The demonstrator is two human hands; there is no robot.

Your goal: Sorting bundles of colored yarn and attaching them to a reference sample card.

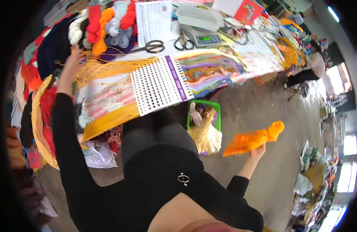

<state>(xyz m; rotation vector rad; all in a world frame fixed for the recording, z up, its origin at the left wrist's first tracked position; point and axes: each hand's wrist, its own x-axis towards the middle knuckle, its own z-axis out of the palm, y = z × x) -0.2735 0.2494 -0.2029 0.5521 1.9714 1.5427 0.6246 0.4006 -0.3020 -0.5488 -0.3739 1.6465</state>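
My right hand (258, 151), out over the floor on the right, is closed around a bright orange yarn skein (252, 140), whose loose end is blurred. My left hand (73, 58) reaches to the table's left side, among the yarn skeins by the ends of some golden-yellow threads (105, 70); its fingers are too unclear to show a grip. Those threads run to a white card with rows of holes and a purple strip (157, 85). Multicoloured thread bundles (209, 69) spread from the card's right side.
Two pairs of scissors (154, 46) (183, 42) lie behind the card, near a scale (203, 38) bearing a clear plastic tray (198, 17). A printed sheet (153, 23) lies beside piled skeins. A green basket (218, 109) of yarn stands below the table; a person (314, 63) sits far right.
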